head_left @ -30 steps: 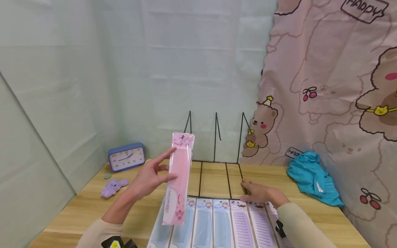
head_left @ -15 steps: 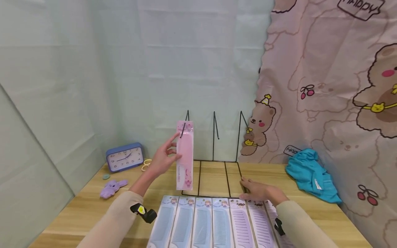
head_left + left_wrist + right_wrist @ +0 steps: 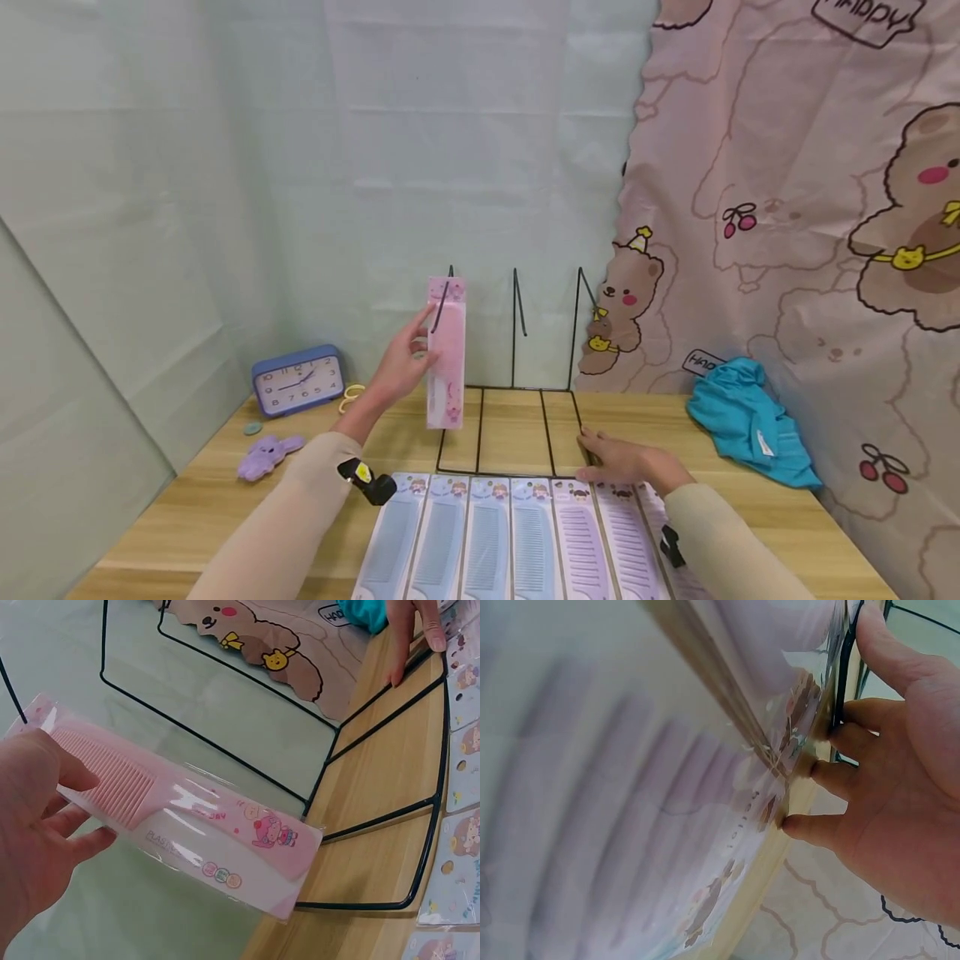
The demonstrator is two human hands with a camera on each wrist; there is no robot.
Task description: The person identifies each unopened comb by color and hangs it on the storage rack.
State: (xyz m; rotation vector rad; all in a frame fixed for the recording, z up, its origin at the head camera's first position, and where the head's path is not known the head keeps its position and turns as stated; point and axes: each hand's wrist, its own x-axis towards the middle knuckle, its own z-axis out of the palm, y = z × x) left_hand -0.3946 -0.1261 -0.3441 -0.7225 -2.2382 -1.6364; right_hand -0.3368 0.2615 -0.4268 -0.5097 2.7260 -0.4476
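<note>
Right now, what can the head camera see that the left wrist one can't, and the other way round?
Only the head view shows the blue clock, the purple toy and the yellow loops beside the clock.

Only the left wrist view shows the three circles printed on the pink comb pack, too small to make out from the head.

Both show the left hand holding that pack, the right hand at the black wire rack, the teal cloth and some blue comb packs.

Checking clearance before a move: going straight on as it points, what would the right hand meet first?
Past the side rod it touches, probably the wire rack's next base rod; depth is unclear, so the right hand might pass above.
</note>
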